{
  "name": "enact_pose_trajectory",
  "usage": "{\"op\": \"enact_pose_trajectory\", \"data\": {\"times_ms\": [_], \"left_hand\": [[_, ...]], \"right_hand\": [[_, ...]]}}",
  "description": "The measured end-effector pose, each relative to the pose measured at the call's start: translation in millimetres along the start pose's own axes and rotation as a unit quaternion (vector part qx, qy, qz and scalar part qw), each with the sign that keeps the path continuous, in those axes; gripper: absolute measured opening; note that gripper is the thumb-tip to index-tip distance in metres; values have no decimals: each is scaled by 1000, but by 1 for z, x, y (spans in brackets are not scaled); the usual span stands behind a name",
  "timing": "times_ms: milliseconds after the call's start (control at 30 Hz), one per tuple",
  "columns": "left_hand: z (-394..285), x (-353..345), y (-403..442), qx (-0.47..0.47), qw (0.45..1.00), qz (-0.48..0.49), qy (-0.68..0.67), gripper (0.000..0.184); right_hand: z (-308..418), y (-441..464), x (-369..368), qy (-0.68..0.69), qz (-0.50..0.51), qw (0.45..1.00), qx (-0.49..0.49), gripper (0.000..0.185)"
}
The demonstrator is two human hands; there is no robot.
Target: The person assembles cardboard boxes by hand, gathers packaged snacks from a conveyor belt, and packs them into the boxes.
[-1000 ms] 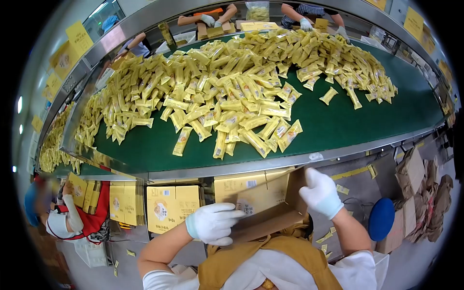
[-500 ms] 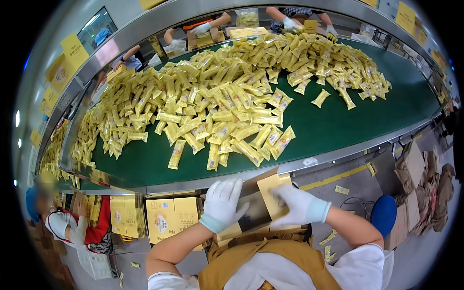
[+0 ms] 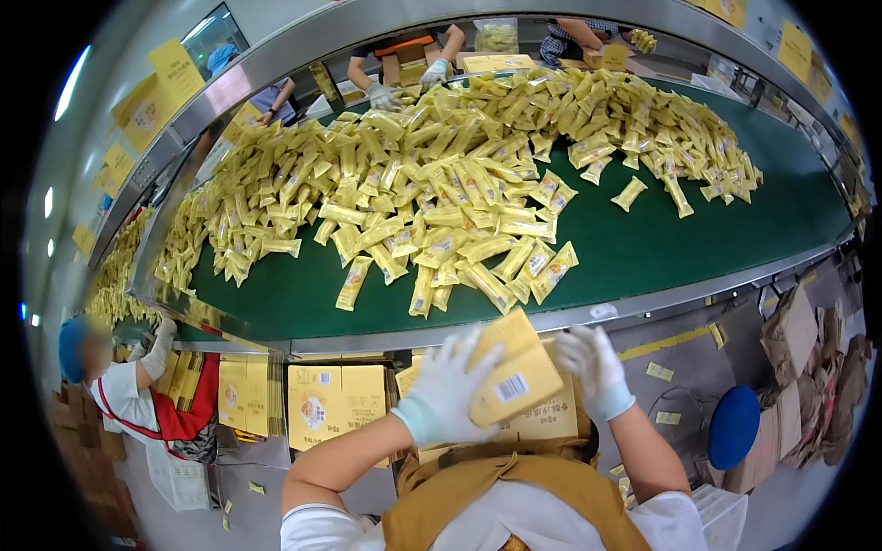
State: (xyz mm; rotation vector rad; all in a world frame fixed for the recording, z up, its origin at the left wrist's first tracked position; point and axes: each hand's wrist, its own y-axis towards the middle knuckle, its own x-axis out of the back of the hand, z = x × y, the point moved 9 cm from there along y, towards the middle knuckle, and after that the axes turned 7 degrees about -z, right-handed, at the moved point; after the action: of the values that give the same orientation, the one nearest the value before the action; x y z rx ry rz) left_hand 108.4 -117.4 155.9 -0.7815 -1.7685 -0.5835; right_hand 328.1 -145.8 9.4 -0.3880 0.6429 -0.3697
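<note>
My gloved left hand [image 3: 452,390] is closed on the left side of a yellow carton [image 3: 520,363], which is tilted in front of my chest with a barcode panel facing me. On the carton's right, my gloved right hand [image 3: 595,369] is raised with its fingers apart and slightly bent, holding nothing. Flat yellow cartons [image 3: 551,418] with printed text lie beneath the held one. Beyond my hands, a large heap of yellow wrapped snack packets [image 3: 441,211] covers much of the green conveyor belt [image 3: 634,262].
A metal rail [image 3: 404,338] edges the belt. Flat carton stacks [image 3: 336,404] stand left of me. A co-worker [image 3: 138,386] sits at far left; others work across the belt. At right are a blue stool [image 3: 734,427], brown cardboard [image 3: 788,331] and loose packets on the floor.
The carton has gone from open-flapped between both hands to a closed-looking block turned up in my left hand. My right hand has come off it, up and to the right.
</note>
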Motion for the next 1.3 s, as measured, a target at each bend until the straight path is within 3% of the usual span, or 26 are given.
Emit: {"op": "enact_pose_trajectory", "data": {"times_ms": [67,100,133,200,233,267,333,367,433,500,567,633,667,700,733,767,833,900,1000,1033,1067,1133,1167,1233,1267,1300], "left_hand": [[26,24,-8,8,982,-120,-149,117],[37,27,-8,46,950,-152,-270,114],[48,27,-10,82,901,-184,-386,112],[53,-15,-9,128,787,-163,-581,100],[53,-42,-13,146,730,-140,-653,94],[53,-69,-18,168,664,-119,-718,88],[45,-118,-32,202,557,-52,-804,77],[40,-131,-34,207,500,-52,-839,74],[25,-156,-43,219,373,-51,-900,71],[37,-195,-54,274,423,-48,-862,73],[61,-249,-60,293,454,-41,-841,70],[84,-252,-60,308,589,-61,-745,59],[97,-250,-60,311,701,-46,-640,55],[108,-239,-59,301,832,-14,-465,50],[111,-225,-58,277,925,24,-258,46],[113,-210,-56,257,960,44,-106,42],[113,-167,-65,326,882,-70,-333,38],[104,-138,-66,304,815,-157,-468,37],[68,-88,-63,311,901,-75,-293,39],[77,-94,-67,280,908,-108,-291,38],[89,-103,-77,283,897,-105,-322,38],[101,-113,-90,290,872,-93,-384,38],[110,-131,-100,319,832,-143,-431,38],[129,-171,-118,373,733,-238,-517,39],[115,-153,-111,391,785,-215,-429,42],[113,-175,-105,394,798,-284,-356,42]], "right_hand": [[7,12,41,-85,-95,988,89,60],[16,-1,30,-59,-87,989,107,57],[11,7,33,-119,-15,987,105,54],[-33,27,65,-75,10,983,167,57],[-55,38,75,151,15,987,56,63],[-35,27,67,-24,-8,991,130,63],[42,-30,8,-359,-50,893,266,65],[64,-55,-21,-448,-20,847,286,69],[67,-70,-40,-536,10,808,245,79],[67,-84,-65,-621,-3,765,168,84],[56,-83,-88,-680,-4,714,163,85],[41,-81,-112,-720,0,679,142,86],[27,-77,-118,-730,6,670,134,87],[8,-73,-120,-757,18,644,111,88],[-10,-71,-119,-765,23,631,130,91],[-24,-72,-117,-774,24,617,140,92],[-31,-72,-112,-770,21,615,169,93],[-23,-73,-101,-742,14,639,202,93],[-10,-72,-86,-706,1,685,177,95],[-6,-71,-81,-680,-5,699,220,91],[-6,-67,-66,-674,-8,719,172,85],[-9,-57,-36,-551,-15,805,220,76],[-8,-53,-22,-484,-20,838,252,64],[-40,-32,16,-435,-26,866,244,58],[-49,-25,27,-410,-29,880,239,56],[-61,-19,26,-469,-52,861,189,53]]}}
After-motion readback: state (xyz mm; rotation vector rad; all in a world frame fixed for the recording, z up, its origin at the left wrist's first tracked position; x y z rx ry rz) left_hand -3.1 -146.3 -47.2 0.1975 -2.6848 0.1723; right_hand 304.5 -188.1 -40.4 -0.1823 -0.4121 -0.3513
